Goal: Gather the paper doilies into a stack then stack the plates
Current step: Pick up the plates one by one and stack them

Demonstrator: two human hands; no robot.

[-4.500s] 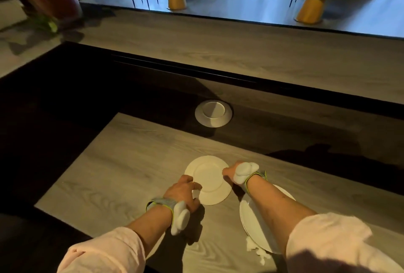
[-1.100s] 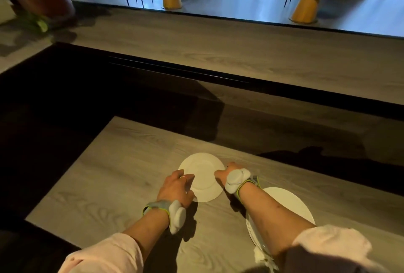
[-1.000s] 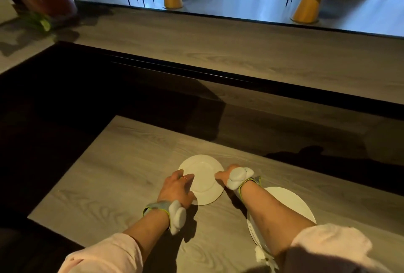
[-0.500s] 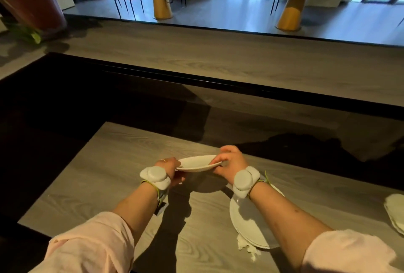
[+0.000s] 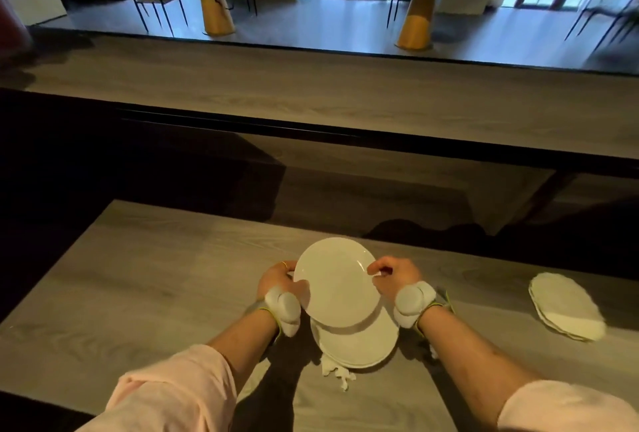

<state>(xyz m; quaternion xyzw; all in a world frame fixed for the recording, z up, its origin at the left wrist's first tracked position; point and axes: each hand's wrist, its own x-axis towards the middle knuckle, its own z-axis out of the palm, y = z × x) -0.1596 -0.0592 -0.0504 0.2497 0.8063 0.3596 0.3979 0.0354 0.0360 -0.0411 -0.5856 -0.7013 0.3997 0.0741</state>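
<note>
A small white plate [image 5: 337, 281] hangs in the air above the grey table, tilted toward me. My left hand [image 5: 278, 277] grips its left rim and my right hand [image 5: 394, 274] grips its right rim. Right beneath it lies a larger white plate [image 5: 359, 345], flat on the table and partly hidden by the held one. A scrap of white paper doily [image 5: 337, 374] pokes out from under that lower plate's near edge. A stack of white paper doilies [image 5: 565, 310] lies on the table at the right.
The grey wooden table [image 5: 155, 276] has a dark drop along its left and far sides. Behind it runs a long raised wooden counter [image 5: 345, 99]. Beyond that, a room holds round tables on yellow pedestals and dark chairs.
Both hands lifted the small plate off the table and carried it to the right, over the larger plate. My head has risen, so the doily stack at the right now shows.
</note>
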